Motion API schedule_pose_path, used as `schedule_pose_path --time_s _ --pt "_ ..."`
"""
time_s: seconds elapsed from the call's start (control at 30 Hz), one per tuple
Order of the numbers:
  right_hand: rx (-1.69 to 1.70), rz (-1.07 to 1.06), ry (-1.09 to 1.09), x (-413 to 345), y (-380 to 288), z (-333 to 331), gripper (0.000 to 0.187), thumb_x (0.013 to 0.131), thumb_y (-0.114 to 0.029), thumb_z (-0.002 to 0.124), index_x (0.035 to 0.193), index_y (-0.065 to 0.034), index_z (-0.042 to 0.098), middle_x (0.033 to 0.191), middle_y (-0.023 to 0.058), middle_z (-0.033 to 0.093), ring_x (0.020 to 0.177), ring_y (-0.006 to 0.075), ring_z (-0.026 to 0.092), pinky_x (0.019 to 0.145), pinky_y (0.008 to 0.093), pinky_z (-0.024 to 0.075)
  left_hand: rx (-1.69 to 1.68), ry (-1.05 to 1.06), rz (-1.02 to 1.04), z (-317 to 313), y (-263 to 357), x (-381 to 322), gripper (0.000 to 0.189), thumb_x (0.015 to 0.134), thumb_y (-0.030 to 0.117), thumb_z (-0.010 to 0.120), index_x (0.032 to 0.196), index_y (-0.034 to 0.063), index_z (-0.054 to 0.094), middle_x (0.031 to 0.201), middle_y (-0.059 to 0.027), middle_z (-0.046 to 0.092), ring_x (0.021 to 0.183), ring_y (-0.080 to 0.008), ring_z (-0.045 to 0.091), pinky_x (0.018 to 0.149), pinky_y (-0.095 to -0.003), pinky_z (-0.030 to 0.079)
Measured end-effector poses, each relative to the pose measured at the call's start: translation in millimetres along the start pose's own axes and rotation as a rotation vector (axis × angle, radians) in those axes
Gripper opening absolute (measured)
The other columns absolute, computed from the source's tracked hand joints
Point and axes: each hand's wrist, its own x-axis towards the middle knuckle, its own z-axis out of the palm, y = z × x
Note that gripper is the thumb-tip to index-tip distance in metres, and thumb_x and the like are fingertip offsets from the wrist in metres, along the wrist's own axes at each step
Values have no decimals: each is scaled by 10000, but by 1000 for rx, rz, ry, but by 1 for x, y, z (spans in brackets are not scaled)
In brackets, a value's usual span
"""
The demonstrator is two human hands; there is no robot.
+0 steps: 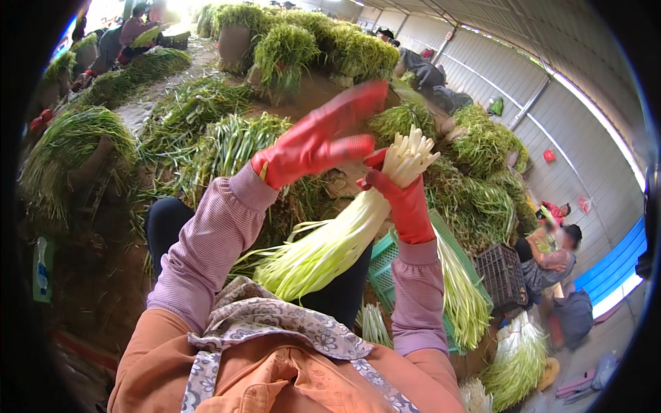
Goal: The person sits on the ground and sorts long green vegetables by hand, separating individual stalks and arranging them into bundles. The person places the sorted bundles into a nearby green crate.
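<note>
My right hand [408,199], in a red rubber glove, is wrapped around a bundle of pale, long-leaved garlic greens [335,242]. Its white stem ends point up and away from me, and the yellow-green leaves trail down over my lap. To the left, my left hand [320,139], also in a red glove, is raised with its fingers apart and motion-blurred. Nothing shows in it, and its fingertips are near the stems. Beneath my right forearm, a green plastic basket [384,266] holds another pale bundle [462,289].
Heaps of green leafy stalks [237,144] cover the ground ahead. A dark plastic crate [501,276] stands at right, beside a seated person [552,258]. More bundles [516,356] lie at lower right. Another person [137,31] sits far left.
</note>
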Motion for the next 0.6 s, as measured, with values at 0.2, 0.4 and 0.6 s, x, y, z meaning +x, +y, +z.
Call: schedule_pose_path --time_s 0.2,0.4,0.6 --pt "218 38 104 17 23 3 294 819 -102 676 1078 -38 554 900 44 588 769 146 609 754 325 520 985 -558 162 28 42 67 613 907 486 525 1380 109 423 1347 -142 482 1316 -284 396 1069 -495 338" --pt "473 89 20 40 51 8 314 833 -161 670 1088 -37 535 924 52 578 776 156 588 784 355 520 923 -144 564 -6 11 101 578 915 554 466 1189 60 587 1165 -153 607 1058 -316 595 905 -393 463" --pt "-84 70 11 52 54 3 281 829 -57 621 1096 -12 548 881 64 620 699 168 623 719 321 538 758 -153 -39 -43 17 83 494 911 458 554 1135 21 616 971 -179 656 919 -333 635 778 -385 518"
